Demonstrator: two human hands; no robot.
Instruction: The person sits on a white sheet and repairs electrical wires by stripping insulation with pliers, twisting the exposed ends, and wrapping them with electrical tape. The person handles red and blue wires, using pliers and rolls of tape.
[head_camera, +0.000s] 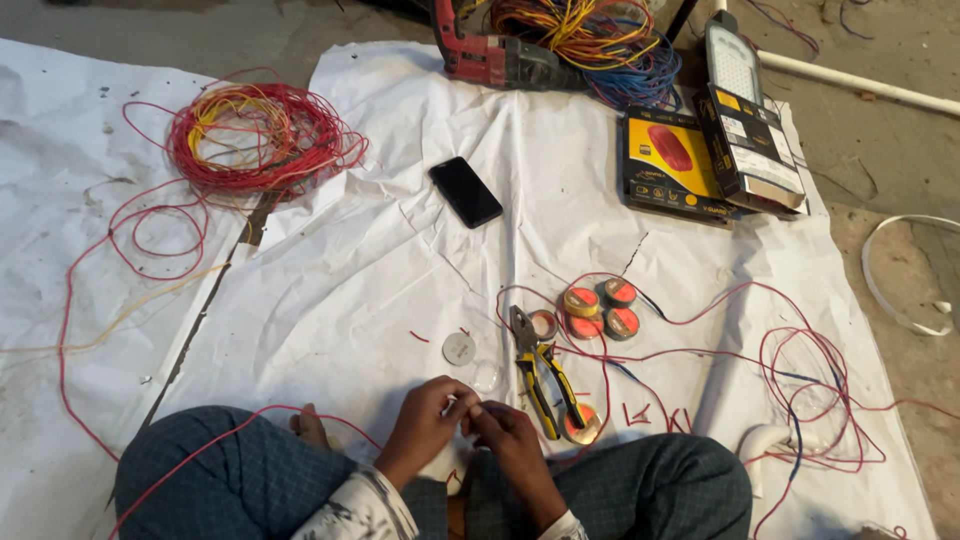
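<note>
I sit cross-legged on a white sheet (420, 200). My left hand (425, 420) and my right hand (510, 435) meet in front of my lap, fingers pinched together on something small that I cannot make out; a thin red wire (250, 425) runs across my left knee toward them. Yellow-and-black pliers (540, 375) lie just right of my hands. A small round white disc (459, 348) lies just beyond my fingers.
Several rolls of tape (595, 308) sit beyond the pliers. A black phone (465, 192) lies mid-sheet. A red and yellow wire coil (255, 135) is at far left, loose red wires (800, 370) at right, boxes (670, 165) and a red power tool (490, 58) at the back.
</note>
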